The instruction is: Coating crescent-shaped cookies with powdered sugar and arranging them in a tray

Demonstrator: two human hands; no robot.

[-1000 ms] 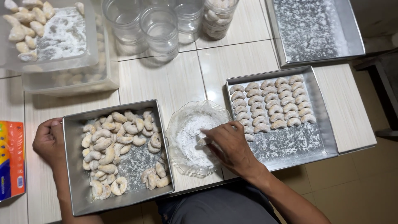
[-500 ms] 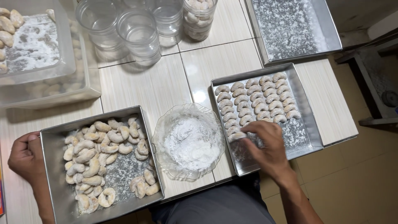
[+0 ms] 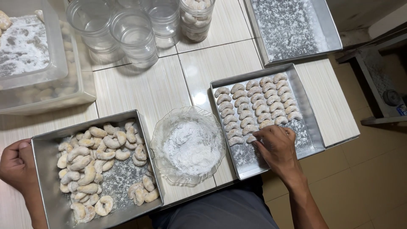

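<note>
My right hand [image 3: 276, 148] rests inside the right metal tray [image 3: 314, 123], fingertips on a crescent cookie [image 3: 251, 138] at the end of neat rows of sugar-dusted cookies [image 3: 256, 104]. Whether the fingers still pinch that cookie I cannot tell. My left hand [image 3: 17, 165] grips the left rim of another metal tray [image 3: 42, 144] holding a loose heap of plain crescent cookies [image 3: 91, 163]. Between the trays stands a clear glass bowl [image 3: 188, 146] of white powdered sugar.
Several clear plastic jars [image 3: 131, 36] stand at the back, one filled with cookies [image 3: 196, 17]. A sugar-dusted empty tray [image 3: 292, 27] lies at the back right. Clear plastic tubs [image 3: 38, 63] sit at the back left. The tiled tabletop ends at the right over a tan floor.
My right hand left the sugar bowl and moved right into the tray of arranged cookies, reaching the end of the front row. The view shifted slightly; my left hand stayed on its tray.
</note>
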